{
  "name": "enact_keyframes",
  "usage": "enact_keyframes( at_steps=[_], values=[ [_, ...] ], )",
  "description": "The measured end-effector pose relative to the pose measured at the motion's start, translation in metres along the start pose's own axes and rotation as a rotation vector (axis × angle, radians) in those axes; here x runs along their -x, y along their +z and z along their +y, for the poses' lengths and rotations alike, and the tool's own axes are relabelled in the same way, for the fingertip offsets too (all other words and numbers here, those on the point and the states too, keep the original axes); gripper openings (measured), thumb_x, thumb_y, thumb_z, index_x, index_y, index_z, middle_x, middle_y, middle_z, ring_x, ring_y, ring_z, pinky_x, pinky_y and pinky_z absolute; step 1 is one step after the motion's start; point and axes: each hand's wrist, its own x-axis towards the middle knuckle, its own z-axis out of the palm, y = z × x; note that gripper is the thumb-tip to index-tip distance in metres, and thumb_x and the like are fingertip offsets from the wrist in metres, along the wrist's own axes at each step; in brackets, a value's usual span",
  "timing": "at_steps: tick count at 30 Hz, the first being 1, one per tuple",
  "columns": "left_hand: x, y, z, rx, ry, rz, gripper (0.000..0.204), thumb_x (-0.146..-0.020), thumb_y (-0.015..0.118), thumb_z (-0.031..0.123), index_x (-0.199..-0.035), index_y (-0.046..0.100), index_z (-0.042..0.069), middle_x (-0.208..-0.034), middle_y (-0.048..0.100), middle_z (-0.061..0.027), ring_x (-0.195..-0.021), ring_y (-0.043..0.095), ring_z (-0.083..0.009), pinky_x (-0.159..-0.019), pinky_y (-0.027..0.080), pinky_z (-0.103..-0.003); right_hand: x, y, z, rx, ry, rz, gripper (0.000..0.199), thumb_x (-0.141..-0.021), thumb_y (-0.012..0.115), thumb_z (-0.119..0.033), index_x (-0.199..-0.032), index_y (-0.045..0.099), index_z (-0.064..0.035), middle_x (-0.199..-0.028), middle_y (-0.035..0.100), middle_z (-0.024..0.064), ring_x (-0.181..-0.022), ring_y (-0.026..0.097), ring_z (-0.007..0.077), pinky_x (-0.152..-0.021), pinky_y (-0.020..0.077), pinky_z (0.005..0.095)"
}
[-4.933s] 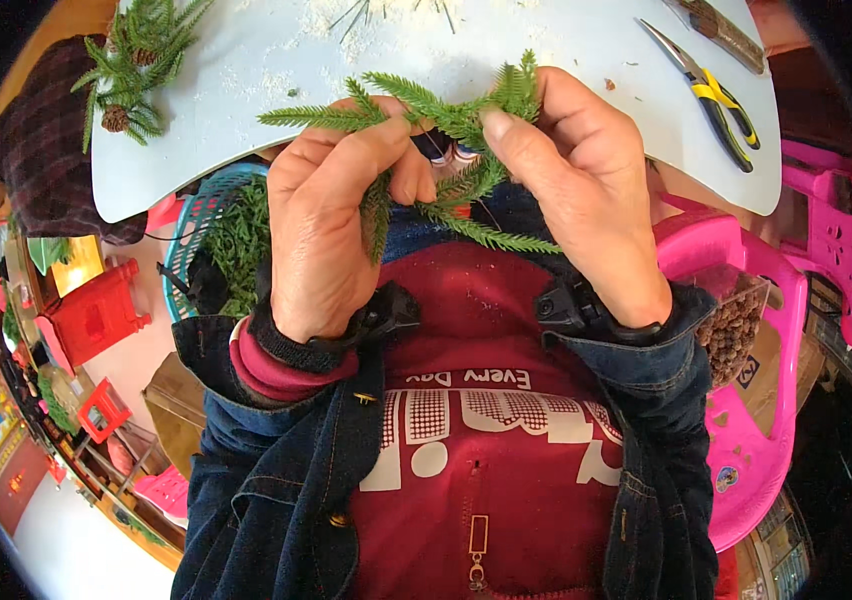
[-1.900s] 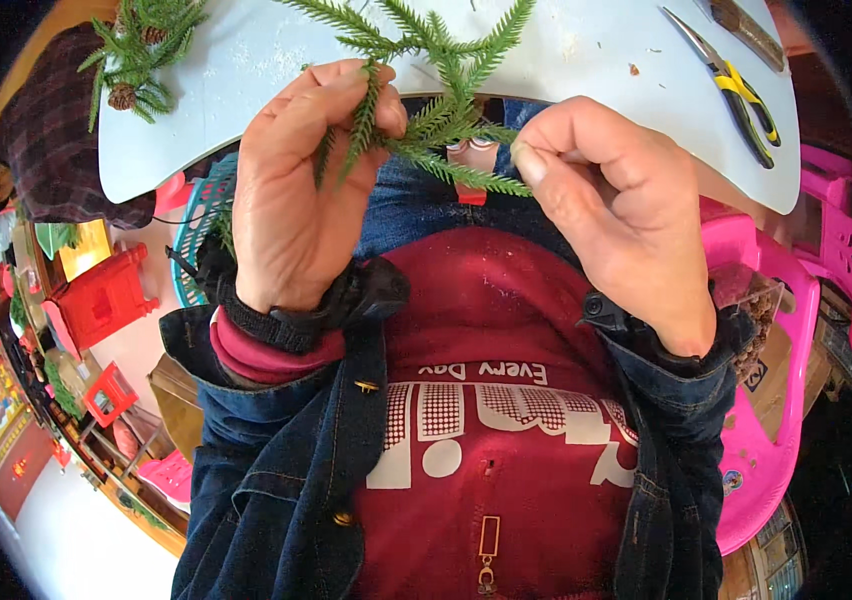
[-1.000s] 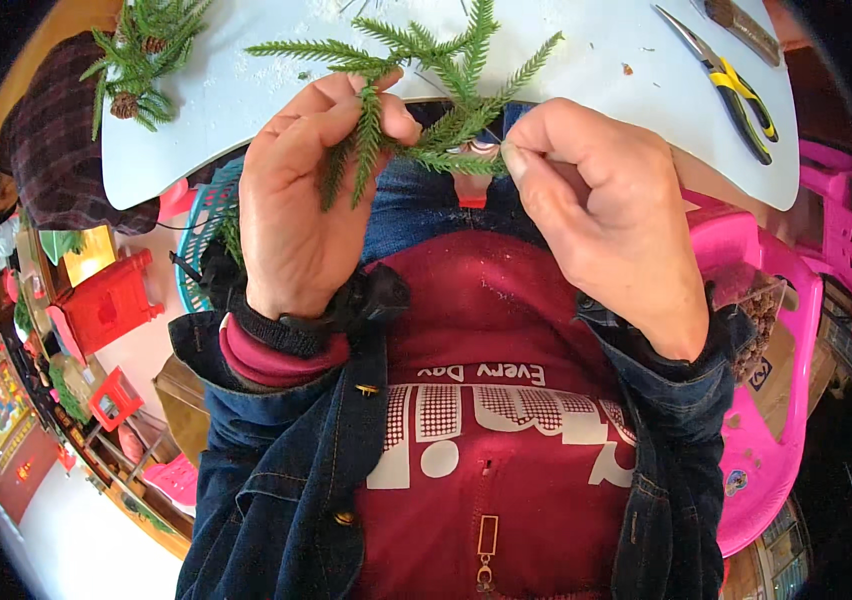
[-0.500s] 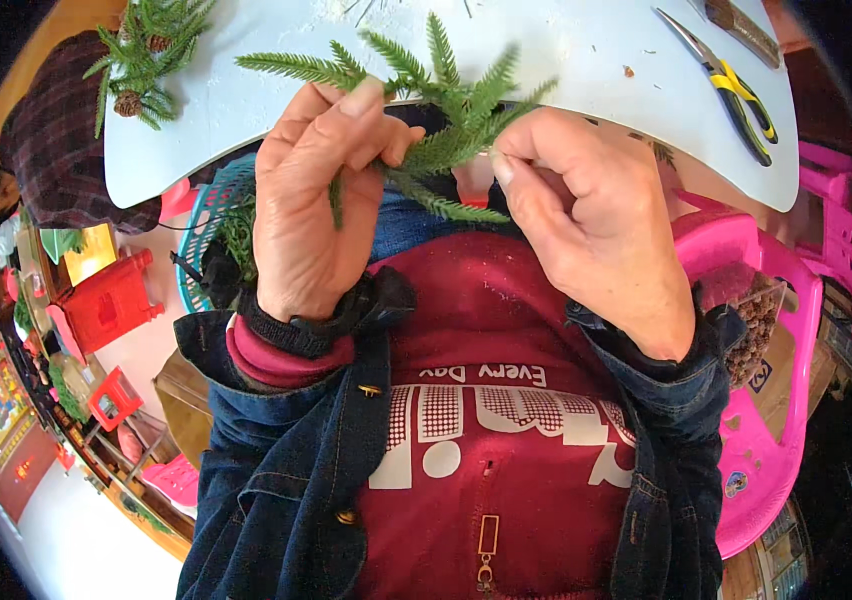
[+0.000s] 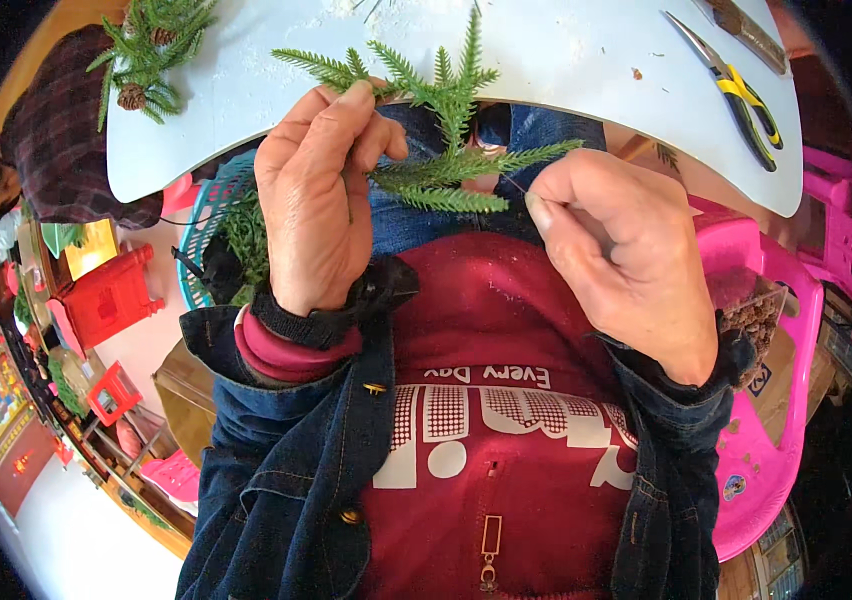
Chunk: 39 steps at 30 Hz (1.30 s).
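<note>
The stems of the green fir sprigs [image 5: 436, 150] hide inside the left hand [image 5: 316, 210]. The thin wire at the right hand [image 5: 626, 250] is too small to see well.

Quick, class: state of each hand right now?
Left hand: closed on the green fir sprigs.
Right hand: pinched shut at the sprigs' end; a thin strand shows there.

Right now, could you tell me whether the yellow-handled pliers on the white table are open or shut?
Shut, as far as the view shows: the pliers lie flat on the white table, their tips meeting in one point, handles nearly together.
</note>
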Motion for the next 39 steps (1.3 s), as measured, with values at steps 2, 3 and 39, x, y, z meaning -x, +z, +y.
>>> enact_keyframes(
  at_steps=[2,3,39],
  values=[
    [0.001,0.001,-0.001,-0.008,0.009,0.012,0.016,-0.089,0.055,0.010,-0.078,0.055,-0.001,-0.062,0.046,-0.0004,-0.062,0.046,-0.0120,-0.065,0.039,-0.025,0.002,-0.001,-0.001,-0.015,0.006,-0.008,0.008,-0.080,0.054,0.009,-0.081,0.054,0.0018,-0.067,0.050,0.0035,-0.057,0.046,0.0081,-0.052,0.0367,0.0216],
    [0.002,0.002,-0.001,-0.027,0.027,0.003,0.015,-0.089,0.054,0.010,-0.080,0.055,-0.001,-0.063,0.047,-0.0006,-0.062,0.046,-0.0117,-0.065,0.039,-0.025,0.003,-0.001,0.000,-0.082,0.029,0.001,0.006,-0.081,0.054,0.008,-0.082,0.054,0.0017,-0.068,0.049,0.0022,-0.058,0.045,0.0071,-0.053,0.0362,0.0207],
    [0.002,0.003,0.005,0.218,-0.145,0.029,0.011,-0.089,0.051,0.009,-0.091,0.054,-0.002,-0.073,0.051,-0.0066,-0.074,0.049,-0.0194,-0.073,0.040,-0.031,-0.008,0.002,0.024,-0.716,0.180,0.477,0.011,-0.094,0.053,-0.012,-0.089,0.054,-0.0012,-0.074,0.046,-0.0061,-0.063,0.036,0.0001,-0.056,0.0299,0.0143]
  ],
)
